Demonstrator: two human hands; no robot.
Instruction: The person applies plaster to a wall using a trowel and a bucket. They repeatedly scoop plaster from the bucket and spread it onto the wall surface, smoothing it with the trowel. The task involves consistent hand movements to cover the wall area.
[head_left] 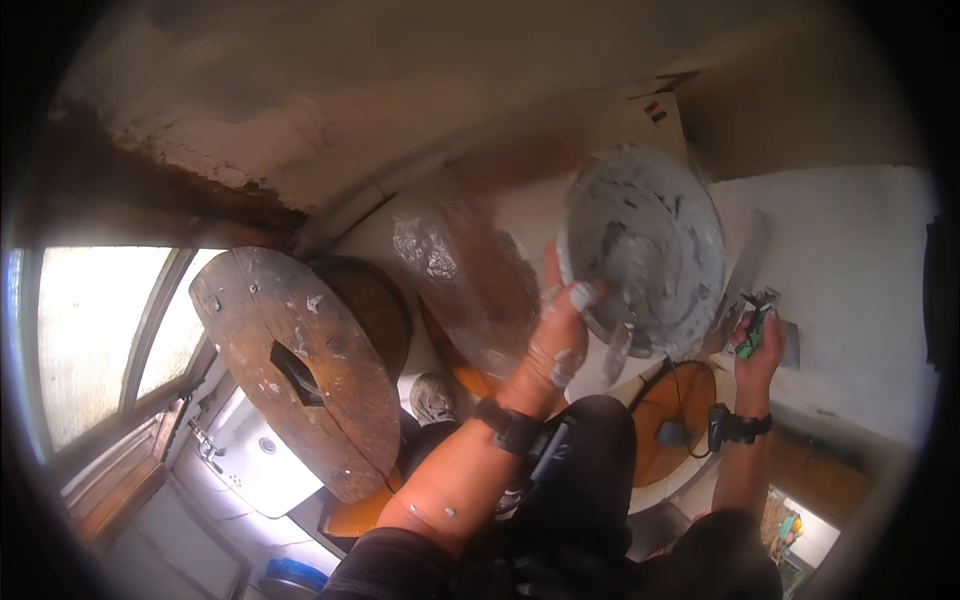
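My left hand (560,335), smeared with white plaster, grips the near left side of a round bucket (705,225). The bucket is tipped so that its mouth faces me, with grey-white wet plaster (630,265) coating its inside. At its lower rim sticks out a plaster-covered tool (618,355), whose kind I cannot make out. To the right of the bucket, my right hand (762,350) is closed around the green and black handle of a trowel (745,262) with a wide grey blade, partly blurred. Both wrists wear black straps.
At left stands a worn wooden stool (255,330) with a slot in its seat, beside a white sink (270,455) with a tap. Clear plastic sheeting (460,270) lies ahead. Below the bucket is a brown round surface (680,405) with a cable. A blue-rimmed container (295,575) sits lower left.
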